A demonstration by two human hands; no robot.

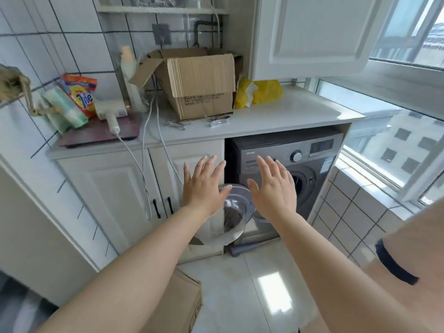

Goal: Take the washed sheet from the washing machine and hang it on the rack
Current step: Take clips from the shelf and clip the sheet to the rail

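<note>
A grey front-loading washing machine [286, 164] stands under the white counter at the right. Its round glass door [236, 212] hangs swung open to the left. The drum opening [300, 183] is dark, and I cannot make out the sheet inside. My left hand [204, 186] is stretched forward with its fingers spread, in front of the door and the white cabinet, holding nothing. My right hand [274, 188] is stretched out beside it, fingers spread, in front of the drum opening, also empty. No drying rack is in view.
On the white counter [288, 111] stand an open cardboard box [199, 85], yellow bags [262, 90], metal clips [217, 121] and a detergent bag [83, 94]. White cables [144, 164] hang down the cabinet doors. Another cardboard box [182, 301] sits on the tiled floor at my feet. Windows are at the right.
</note>
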